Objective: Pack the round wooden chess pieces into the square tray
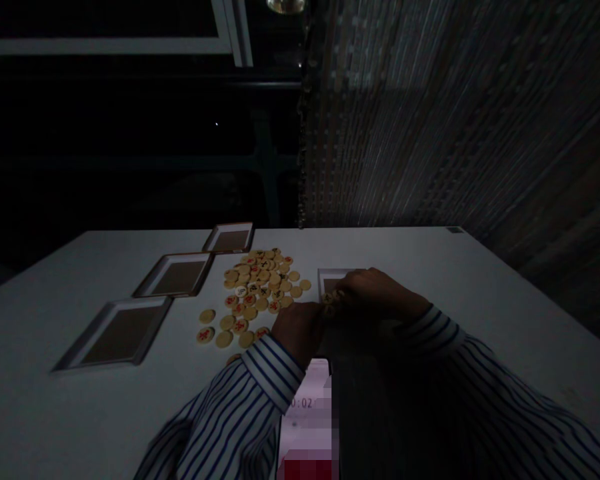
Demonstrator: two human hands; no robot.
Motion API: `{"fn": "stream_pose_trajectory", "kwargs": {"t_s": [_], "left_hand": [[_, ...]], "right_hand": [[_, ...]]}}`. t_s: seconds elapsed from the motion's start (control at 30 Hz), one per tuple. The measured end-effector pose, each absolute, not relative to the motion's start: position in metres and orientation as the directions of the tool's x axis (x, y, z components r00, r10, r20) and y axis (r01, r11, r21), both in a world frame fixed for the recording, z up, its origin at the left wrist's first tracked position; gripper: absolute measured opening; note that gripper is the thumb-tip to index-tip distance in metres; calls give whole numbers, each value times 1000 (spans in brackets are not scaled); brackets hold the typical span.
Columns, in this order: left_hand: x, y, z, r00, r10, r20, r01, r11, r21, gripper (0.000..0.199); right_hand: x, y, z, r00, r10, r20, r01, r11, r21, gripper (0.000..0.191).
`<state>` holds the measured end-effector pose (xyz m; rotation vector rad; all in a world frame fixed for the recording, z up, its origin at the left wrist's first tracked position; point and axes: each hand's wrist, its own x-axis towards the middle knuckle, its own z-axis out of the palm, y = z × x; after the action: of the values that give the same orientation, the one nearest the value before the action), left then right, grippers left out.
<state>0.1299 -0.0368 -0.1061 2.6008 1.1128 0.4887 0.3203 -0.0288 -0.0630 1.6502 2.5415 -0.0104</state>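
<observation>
My left hand [299, 329] reaches across the right edge of a loose heap of round wooden Chinese chess pieces [264, 275], marked in red or black. Its fingers are bent and partly hidden, and I cannot make out what they hold. My right hand [375, 292] is bent over a shallow box [326, 271], its fingers closed at a Chinese chess piece [338, 294]. Another piece [327, 298] shows between the two hands, close to the fingertips. The hands meet or nearly meet here, in dim light, and cover much of the box.
Three shallow trays stand along the left: a near one [111, 301], a middle one [203, 275] and a far one [253, 235]. A lit phone [307, 427] showing a timer lies below my left wrist. A bead curtain [405, 120] hangs behind the white table [510, 333].
</observation>
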Motion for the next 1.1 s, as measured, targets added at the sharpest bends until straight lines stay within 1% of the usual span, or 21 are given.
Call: {"fn": "stream_pose_trajectory", "kwargs": {"t_s": [0.33, 0.47, 0.67, 0.83, 0.93, 1.1], "left_hand": [[130, -36, -107, 637, 751, 175, 646, -643, 410, 29], [130, -36, -108, 627, 755, 194, 649, -643, 406, 29], [130, -36, -107, 630, 754, 188, 655, -645, 394, 31], [131, -35, -107, 641, 748, 171, 651, -648, 395, 34], [131, -34, -108, 645, 748, 155, 652, -644, 400, 31], [131, -35, -108, 634, 756, 165, 658, -639, 398, 29]], "right_hand": [[323, -32, -61, -437, 893, -103, 897, 442, 26, 23], [322, -32, -60, -448, 885, -122, 890, 454, 26, 25], [320, -34, -56, -446, 886, -127, 894, 448, -10, 23], [322, -33, -60, -458, 882, -109, 888, 459, -11, 25], [322, -32, -62, -448, 888, -106, 892, 452, 9, 22], [322, -33, -61, -456, 884, -105, 889, 458, -1, 22]]}}
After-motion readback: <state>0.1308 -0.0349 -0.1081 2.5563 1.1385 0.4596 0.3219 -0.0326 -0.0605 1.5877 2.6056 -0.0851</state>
